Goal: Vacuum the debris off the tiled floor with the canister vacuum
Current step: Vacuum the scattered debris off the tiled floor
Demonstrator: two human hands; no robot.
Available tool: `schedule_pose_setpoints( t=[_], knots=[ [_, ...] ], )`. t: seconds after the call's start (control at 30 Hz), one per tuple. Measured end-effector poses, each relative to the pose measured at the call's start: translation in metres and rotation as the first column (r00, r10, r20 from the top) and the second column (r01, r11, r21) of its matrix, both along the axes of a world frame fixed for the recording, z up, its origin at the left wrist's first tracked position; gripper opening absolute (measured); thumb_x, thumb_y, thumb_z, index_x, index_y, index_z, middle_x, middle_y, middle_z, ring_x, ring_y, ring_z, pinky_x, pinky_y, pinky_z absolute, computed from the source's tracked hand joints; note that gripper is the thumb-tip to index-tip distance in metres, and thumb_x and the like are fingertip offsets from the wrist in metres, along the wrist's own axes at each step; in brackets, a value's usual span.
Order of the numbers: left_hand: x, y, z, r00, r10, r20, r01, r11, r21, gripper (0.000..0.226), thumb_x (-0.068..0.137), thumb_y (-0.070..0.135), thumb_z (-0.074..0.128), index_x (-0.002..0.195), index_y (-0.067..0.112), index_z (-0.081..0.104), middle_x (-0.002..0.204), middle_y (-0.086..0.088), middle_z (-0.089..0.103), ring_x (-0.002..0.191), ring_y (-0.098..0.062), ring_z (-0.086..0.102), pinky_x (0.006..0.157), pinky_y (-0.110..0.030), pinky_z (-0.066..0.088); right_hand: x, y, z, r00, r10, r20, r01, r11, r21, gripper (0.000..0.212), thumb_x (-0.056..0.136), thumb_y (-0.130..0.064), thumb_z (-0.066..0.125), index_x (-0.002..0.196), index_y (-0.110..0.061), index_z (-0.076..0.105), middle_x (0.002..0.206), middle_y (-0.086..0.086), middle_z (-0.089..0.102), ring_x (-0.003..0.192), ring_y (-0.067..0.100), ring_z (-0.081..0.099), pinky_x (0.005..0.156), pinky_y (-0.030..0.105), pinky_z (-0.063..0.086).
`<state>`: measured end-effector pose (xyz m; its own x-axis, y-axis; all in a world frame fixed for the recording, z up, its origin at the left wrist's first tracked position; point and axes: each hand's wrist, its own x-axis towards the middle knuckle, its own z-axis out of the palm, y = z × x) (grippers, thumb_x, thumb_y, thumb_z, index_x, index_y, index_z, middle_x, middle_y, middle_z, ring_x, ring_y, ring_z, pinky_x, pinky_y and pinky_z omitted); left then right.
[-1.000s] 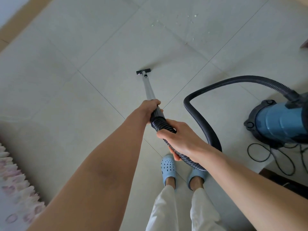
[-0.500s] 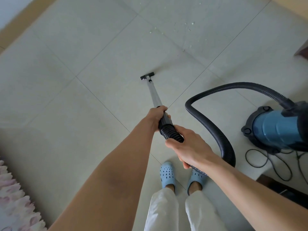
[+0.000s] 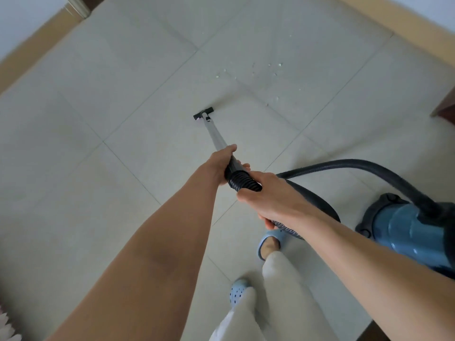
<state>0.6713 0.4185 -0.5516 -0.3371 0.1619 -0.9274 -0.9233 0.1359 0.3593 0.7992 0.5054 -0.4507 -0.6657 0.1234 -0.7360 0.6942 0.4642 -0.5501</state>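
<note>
My left hand (image 3: pixel 219 160) grips the vacuum wand (image 3: pixel 216 133) where the grey tube meets the black cuff. My right hand (image 3: pixel 267 196) grips the ribbed black hose (image 3: pixel 243 181) just behind it. The small black floor nozzle (image 3: pixel 203 113) rests on the pale tiled floor (image 3: pixel 138 80). White debris crumbs (image 3: pixel 275 67) lie scattered beyond the nozzle, up and to its right, apart from it. The blue canister vacuum (image 3: pixel 408 232) stands at the right, and the hose loops from it to my hands.
My feet in light blue perforated slippers (image 3: pixel 237 291) stand below my hands, one ahead of the other. A tan baseboard (image 3: pixel 403 20) runs along the far walls. Dark wooden furniture (image 3: pixel 446 107) juts in at the right edge. A fringed rug corner (image 3: pixel 6 323) shows at bottom left.
I have stepped forward; one foot is now ahead of the other. The nozzle and my hands have moved nearer the crumbs, and the hose loop has shifted.
</note>
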Motion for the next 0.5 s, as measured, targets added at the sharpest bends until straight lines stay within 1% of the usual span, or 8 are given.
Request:
schedule_pose_setpoints(
  t=[0.07,0.1,0.17,0.23,0.3,0.4,0.5],
  knots=[
    [-0.026,0.018,0.0,1.0,-0.022,0.007,0.022,1.0,-0.008,0.042,0.098,0.024,0.057,0.13,0.004,0.039,0.082,-0.016,0.054,0.07,-0.029,0.064,0.055,-0.039,0.056,-0.029,0.022,0.0,0.999,0.041,0.0,-0.041,0.999,0.021,0.015,0.086,-0.033,0.054,0.099,-0.029,0.061,0.053,-0.006,0.055,0.036,0.02,0.057,0.052,0.026,0.045],
    [-0.039,0.027,0.001,1.0,-0.01,0.013,0.01,1.0,-0.01,0.04,0.099,0.022,0.056,0.131,0.003,0.04,0.079,-0.016,0.055,0.068,-0.028,0.063,0.053,-0.038,0.055,-0.041,0.032,0.002,0.999,0.053,0.003,-0.053,0.998,0.026,0.016,0.087,-0.033,0.054,0.101,-0.03,0.061,0.054,-0.006,0.056,0.037,0.019,0.058,0.052,0.026,0.045],
    [-0.063,0.043,0.003,1.0,0.019,0.023,-0.019,1.0,-0.002,0.029,0.1,0.019,0.052,0.122,0.002,0.041,0.076,-0.014,0.054,0.062,-0.026,0.057,0.045,-0.032,0.054,-0.067,0.05,0.004,0.997,0.083,-0.002,-0.083,0.996,0.041,0.019,0.087,-0.033,0.053,0.103,-0.029,0.061,0.056,-0.006,0.056,0.038,0.018,0.059,0.054,0.026,0.046],
    [-0.086,0.059,0.004,0.998,0.051,0.025,-0.051,0.999,-0.005,0.024,0.1,0.018,0.05,0.115,0.002,0.041,0.075,-0.013,0.052,0.059,-0.024,0.054,0.042,-0.028,0.052,-0.093,0.065,0.004,0.994,0.113,-0.009,-0.112,0.992,0.063,0.02,0.086,-0.033,0.053,0.104,-0.028,0.06,0.059,-0.006,0.058,0.039,0.018,0.062,0.054,0.027,0.049],
    [-0.107,0.07,0.001,0.997,0.079,0.013,-0.079,0.997,-0.008,0.025,0.1,0.018,0.051,0.115,0.001,0.042,0.074,-0.012,0.052,0.058,-0.024,0.054,0.044,-0.029,0.051,-0.118,0.076,0.004,0.989,0.144,-0.018,-0.142,0.986,0.083,0.019,0.087,-0.033,0.052,0.104,-0.028,0.06,0.062,-0.006,0.059,0.04,0.018,0.063,0.055,0.027,0.049],
    [-0.143,0.08,-0.003,0.994,0.109,-0.013,-0.109,0.994,-0.022,0.029,0.099,0.018,0.051,0.122,0.002,0.043,0.073,-0.012,0.052,0.059,-0.024,0.054,0.041,-0.027,0.051,-0.155,0.087,0.005,0.988,0.156,-0.006,-0.155,0.983,0.1,0.017,0.088,-0.034,0.051,0.103,-0.03,0.058,0.064,-0.006,0.059,0.041,0.018,0.063,0.059,0.027,0.049],
    [-0.176,0.089,-0.005,0.992,0.122,-0.016,-0.123,0.992,-0.03,0.027,0.099,0.018,0.051,0.118,0.001,0.042,0.074,-0.012,0.053,0.06,-0.024,0.055,0.04,-0.026,0.051,-0.189,0.096,0.003,0.986,0.166,0.009,-0.165,0.976,0.143,0.019,0.088,-0.035,0.051,0.105,-0.03,0.057,0.063,-0.007,0.058,0.039,0.017,0.061,0.059,0.026,0.048]
  ],
)
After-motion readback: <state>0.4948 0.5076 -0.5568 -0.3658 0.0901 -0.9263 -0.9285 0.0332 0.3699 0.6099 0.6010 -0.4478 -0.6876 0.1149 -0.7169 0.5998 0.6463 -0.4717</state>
